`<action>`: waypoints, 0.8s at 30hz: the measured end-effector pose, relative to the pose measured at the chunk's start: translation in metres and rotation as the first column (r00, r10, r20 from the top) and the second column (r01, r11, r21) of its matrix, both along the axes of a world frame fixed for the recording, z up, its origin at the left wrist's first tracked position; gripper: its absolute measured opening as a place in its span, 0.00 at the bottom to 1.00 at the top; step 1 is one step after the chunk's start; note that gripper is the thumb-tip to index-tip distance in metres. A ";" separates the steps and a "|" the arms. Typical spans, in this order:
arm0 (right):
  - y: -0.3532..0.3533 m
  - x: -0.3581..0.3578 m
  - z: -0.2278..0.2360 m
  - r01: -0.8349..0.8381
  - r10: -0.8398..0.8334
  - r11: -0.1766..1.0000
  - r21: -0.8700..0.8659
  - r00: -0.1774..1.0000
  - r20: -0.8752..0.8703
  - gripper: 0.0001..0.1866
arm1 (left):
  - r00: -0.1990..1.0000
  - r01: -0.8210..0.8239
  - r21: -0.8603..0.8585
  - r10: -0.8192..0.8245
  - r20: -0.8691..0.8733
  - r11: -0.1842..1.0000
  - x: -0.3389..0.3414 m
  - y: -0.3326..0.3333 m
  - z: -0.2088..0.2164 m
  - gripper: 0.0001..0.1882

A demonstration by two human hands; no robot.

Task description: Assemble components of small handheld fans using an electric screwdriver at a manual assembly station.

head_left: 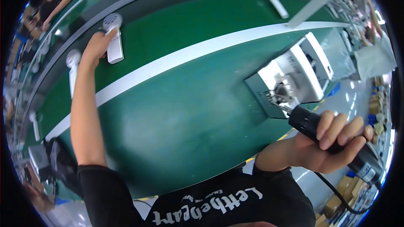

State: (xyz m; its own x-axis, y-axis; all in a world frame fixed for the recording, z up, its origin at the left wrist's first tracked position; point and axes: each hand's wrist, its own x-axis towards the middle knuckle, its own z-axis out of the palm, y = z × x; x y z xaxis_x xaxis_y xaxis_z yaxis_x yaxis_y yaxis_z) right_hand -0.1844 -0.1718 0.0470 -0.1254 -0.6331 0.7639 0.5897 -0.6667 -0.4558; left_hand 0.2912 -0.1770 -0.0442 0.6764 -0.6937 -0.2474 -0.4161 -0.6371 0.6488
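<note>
Beyond the white strip (181, 55), my left hand (96, 46) pinches a white round-headed device (115, 51), which could slip if that pinch slackens; nearside, my right hand (326, 158) encircles a black electric screwdriver (304, 120).

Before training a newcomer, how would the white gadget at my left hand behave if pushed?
The gadget is probably stiff: its straight handle looks moulded. Its smooth surface may be slippery, and the broad, flat handle will likely slide, not roll.
</note>
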 end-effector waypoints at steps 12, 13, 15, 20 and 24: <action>-0.036 -0.031 0.019 0.152 -0.124 0.987 0.059 0.936 -0.329 0.08 | 0.539 0.038 -0.422 -0.375 -0.755 0.906 -0.221 0.039 0.012 0.18; -0.036 -0.031 0.017 0.212 -0.185 0.976 0.045 0.925 -0.331 0.09 | 0.519 0.045 -0.420 -0.380 -0.765 0.906 -0.239 0.041 0.009 0.18; -0.037 -0.016 0.004 0.293 -0.259 0.955 0.048 0.900 -0.351 0.12 | 0.460 0.066 -0.380 -0.366 -0.809 0.923 -0.256 0.055 -0.005 0.17; -0.042 -0.013 -0.004 0.342 -0.310 0.940 -0.004 0.847 -0.432 0.14 | 0.442 0.160 -0.421 -0.446 -0.778 0.893 -0.270 0.066 -0.012 0.17; -0.046 0.005 -0.013 0.549 -0.476 0.836 -0.008 0.718 -0.508 0.14 | 0.404 0.167 -0.476 -0.501 -0.766 0.863 -0.275 0.070 -0.017 0.17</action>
State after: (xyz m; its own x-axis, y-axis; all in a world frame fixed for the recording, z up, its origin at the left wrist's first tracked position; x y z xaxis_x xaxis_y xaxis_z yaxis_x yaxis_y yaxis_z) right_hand -0.1794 -0.2173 0.0340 -0.1105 -0.6781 0.7266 -0.1382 -0.7135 -0.6869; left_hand 0.0157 -0.1068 -0.0615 -0.0652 -0.9535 -0.2943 0.3091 -0.2997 0.9026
